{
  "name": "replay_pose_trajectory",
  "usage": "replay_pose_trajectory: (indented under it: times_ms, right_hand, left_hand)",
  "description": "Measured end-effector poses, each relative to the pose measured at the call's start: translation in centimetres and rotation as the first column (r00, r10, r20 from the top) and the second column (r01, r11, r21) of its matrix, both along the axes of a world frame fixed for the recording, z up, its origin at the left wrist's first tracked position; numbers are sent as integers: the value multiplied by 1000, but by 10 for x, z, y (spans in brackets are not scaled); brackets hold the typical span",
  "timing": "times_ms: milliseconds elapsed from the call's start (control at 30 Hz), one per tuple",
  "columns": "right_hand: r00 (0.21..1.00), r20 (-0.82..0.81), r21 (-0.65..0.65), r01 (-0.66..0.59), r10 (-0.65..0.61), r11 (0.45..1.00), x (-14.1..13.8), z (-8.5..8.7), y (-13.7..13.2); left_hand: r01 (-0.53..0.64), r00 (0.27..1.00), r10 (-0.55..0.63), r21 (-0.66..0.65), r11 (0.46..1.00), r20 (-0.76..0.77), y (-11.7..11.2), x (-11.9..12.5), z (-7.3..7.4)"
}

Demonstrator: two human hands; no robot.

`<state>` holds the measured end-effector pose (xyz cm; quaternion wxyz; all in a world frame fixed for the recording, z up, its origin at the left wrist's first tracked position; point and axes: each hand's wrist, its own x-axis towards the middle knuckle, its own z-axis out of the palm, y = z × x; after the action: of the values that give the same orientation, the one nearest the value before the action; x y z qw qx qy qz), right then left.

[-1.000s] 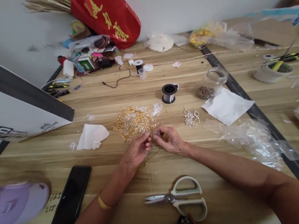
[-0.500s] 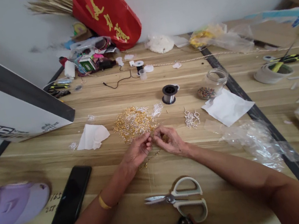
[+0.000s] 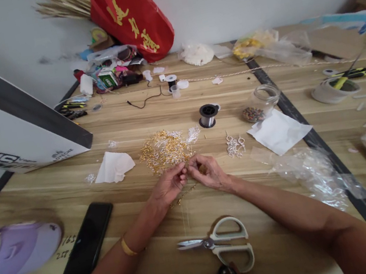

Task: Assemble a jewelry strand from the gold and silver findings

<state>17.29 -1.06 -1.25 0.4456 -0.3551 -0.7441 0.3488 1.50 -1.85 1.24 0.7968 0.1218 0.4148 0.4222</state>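
My left hand (image 3: 169, 187) and my right hand (image 3: 208, 171) meet fingertip to fingertip over the wooden table (image 3: 150, 114), both pinched shut on a small piece too tiny to name. A thin gold chain (image 3: 183, 195) trails from under them toward me. Just beyond the fingers lies a heap of gold and silver findings (image 3: 165, 148). A small cluster of silver rings (image 3: 235, 144) sits to the right of my right hand.
Scissors (image 3: 223, 242) lie near me, a black phone (image 3: 87, 242) at left, a crumpled tissue (image 3: 113, 166), a wire spool (image 3: 208, 114), a glass jar of beads (image 3: 260, 102), white paper (image 3: 277, 130), a plastic bag (image 3: 311, 171), a white box (image 3: 6, 121), a red bag (image 3: 129, 16).
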Motion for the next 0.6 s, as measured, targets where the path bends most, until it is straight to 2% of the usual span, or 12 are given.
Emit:
replay_pose_trajectory:
  times_ms: [400, 600]
  right_hand:
    - [1000, 2, 4, 5, -5, 1000, 0, 0, 0]
    - [1000, -6, 3, -1, 2, 1000, 0, -2, 1]
  left_hand:
    - [5, 1000, -5, 22, 1000, -6, -1, 0, -2]
    - [1, 999, 3, 105, 994, -38, -1, 0, -8]
